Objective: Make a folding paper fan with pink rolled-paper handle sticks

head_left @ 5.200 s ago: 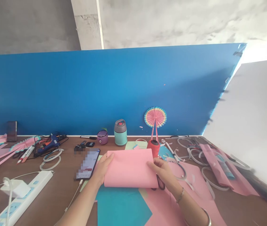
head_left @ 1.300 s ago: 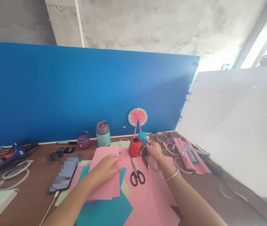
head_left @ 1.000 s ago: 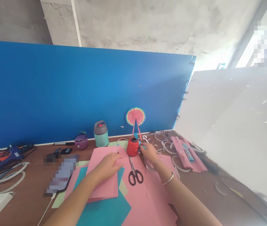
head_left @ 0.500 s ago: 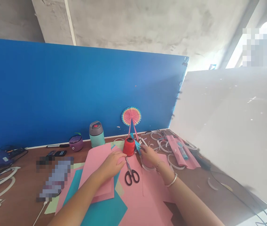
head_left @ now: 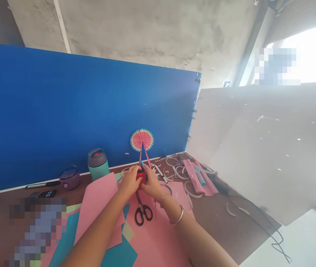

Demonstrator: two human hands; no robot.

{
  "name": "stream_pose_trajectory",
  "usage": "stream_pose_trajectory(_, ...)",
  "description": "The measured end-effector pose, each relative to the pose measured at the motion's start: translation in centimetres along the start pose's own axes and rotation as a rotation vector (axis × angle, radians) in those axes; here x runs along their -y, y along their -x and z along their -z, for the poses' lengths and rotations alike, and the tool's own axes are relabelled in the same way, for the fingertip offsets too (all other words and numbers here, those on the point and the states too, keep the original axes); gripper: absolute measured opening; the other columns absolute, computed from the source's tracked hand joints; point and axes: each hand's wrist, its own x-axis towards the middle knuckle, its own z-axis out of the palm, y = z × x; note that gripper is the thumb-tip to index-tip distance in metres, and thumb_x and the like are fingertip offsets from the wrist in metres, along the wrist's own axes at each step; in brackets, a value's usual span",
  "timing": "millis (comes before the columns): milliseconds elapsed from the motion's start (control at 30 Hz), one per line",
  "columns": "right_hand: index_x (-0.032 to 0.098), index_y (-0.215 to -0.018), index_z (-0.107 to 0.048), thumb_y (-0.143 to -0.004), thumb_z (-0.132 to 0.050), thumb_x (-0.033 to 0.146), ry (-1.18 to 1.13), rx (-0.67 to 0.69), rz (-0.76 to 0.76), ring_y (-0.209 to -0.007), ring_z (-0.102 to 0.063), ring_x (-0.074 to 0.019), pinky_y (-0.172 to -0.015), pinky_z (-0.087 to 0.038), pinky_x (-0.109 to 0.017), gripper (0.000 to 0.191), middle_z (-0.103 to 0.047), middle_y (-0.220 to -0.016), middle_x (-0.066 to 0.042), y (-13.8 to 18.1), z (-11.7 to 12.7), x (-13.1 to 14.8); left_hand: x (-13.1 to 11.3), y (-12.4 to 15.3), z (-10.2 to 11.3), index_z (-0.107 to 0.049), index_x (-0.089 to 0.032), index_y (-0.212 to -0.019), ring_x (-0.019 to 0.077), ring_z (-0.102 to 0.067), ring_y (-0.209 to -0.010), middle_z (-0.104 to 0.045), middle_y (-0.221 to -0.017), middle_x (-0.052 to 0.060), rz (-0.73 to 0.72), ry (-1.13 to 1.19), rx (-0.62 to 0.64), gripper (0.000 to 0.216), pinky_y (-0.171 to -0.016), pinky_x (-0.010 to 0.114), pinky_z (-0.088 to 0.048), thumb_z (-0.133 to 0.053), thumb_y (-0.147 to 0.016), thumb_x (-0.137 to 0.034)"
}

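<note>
Both of my hands meet at a spool of red thread (head_left: 140, 173) in the middle of the table. My left hand (head_left: 131, 181) is closed around its left side. My right hand (head_left: 152, 186) curls against its right side, partly hiding it. A narrow blue paper strip (head_left: 142, 163) shows just behind the spool, beside my right fingers. Below my hands, black-handled scissors (head_left: 143, 214) lie on pink paper (head_left: 152, 241), their tips hidden near the spool. A folded pink sheet (head_left: 98, 205) lies under my left forearm, over teal paper (head_left: 121, 256).
A round pleated paper fan (head_left: 141, 140) stands against the blue partition (head_left: 63, 107). To the left are a teal-and-grey flask (head_left: 98, 165) and a purple pot (head_left: 69, 178). White paper strips (head_left: 180, 172) and a pink packet (head_left: 199, 177) lie to the right. A cable runs along the right edge.
My right hand has moved from the blue strip to the spool's right side. My left hand has shifted off the pink sheet onto the spool. The view has turned slightly right.
</note>
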Motion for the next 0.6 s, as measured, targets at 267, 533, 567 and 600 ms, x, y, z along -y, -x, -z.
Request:
stream_pose_trajectory(267,0.025,-0.145,-0.020,-0.069,-0.068,0.028,-0.037,-0.109,-0.046,-0.137,-0.022,-0.0286,-0.111,-0.019,-0.049,0.090,-0.028,-0.148,-0.010,1.7,0.5,1.1,0.0,0.3,4.2,-0.050,-0.019,-0.091,0.0197,-0.061,-0.089,-0.062,-0.095,0.005,0.127,0.341,-0.152,0.029,-0.080,0.034,-0.046,-0.061,-0.072,-0.038)
stream_pose_trajectory(533,0.028,-0.125,-0.044,-0.069,-0.073,0.036,-0.701,0.017,-0.205,-0.101,-0.057,-0.0212,-0.085,-0.046,-0.035,0.063,-0.057,-0.117,-0.006,1.9,1.0,4.4,-0.7,3.3,5.4,-0.053,-0.018,-0.094,0.0185,-0.062,-0.091,-0.063,-0.102,0.006,0.253,0.798,-0.122,0.041,-0.080,0.031,-0.046,-0.071,-0.067,-0.044)
stream_pose_trajectory(567,0.026,-0.117,-0.050,-0.072,-0.069,0.041,-0.813,0.017,-0.253,-0.093,-0.059,-0.0198,-0.079,-0.048,-0.032,0.051,-0.061,-0.109,-0.005,1.8,1.1,4.6,-0.8,3.5,5.3,-0.051,-0.019,-0.098,0.0187,-0.062,-0.093,-0.063,-0.107,0.007,0.263,0.862,-0.112,0.043,-0.083,0.032,-0.046,-0.069,-0.069,-0.045)
stream_pose_trajectory(600,0.023,-0.111,-0.053,-0.076,-0.063,0.047,-0.937,0.023,-0.313,-0.084,-0.060,-0.0182,-0.073,-0.048,-0.030,0.043,-0.063,-0.100,-0.005,1.8,1.3,4.7,-0.7,3.6,5.3,-0.050,-0.020,-0.103,0.0189,-0.063,-0.096,-0.062,-0.112,0.008,0.273,0.920,-0.109,0.045,-0.086,0.033,-0.046,-0.068,-0.071,-0.046)
